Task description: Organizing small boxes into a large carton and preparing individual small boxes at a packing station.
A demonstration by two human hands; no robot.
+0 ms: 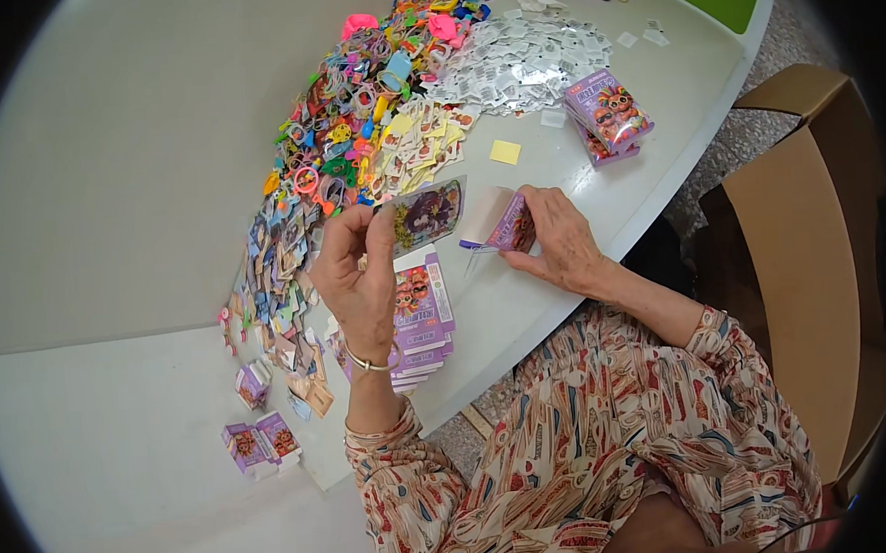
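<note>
Between the thumb and fingers of my left hand point(356, 271) is a glossy picture card point(432, 215), held up above the table with its free end pointing right. My right hand point(564, 238) grips a small purple carton point(510, 225) from its right side. The carton is tilted and its end facing the card stands open; what is inside cannot be made out. Below my left wrist lies a fanned stack of flat purple cartons point(420, 318), partly hidden by that hand. A single yellow paper square point(505, 152) lies beyond my right hand.
A heap of colourful small toys point(354, 111) runs along the table's far left, beside yellow cards point(421, 142), small white packets point(522, 62) and picture cards point(280, 270). Purple boxes point(610, 113) are stacked at right. An open cardboard box point(793, 258) stands beyond the table edge.
</note>
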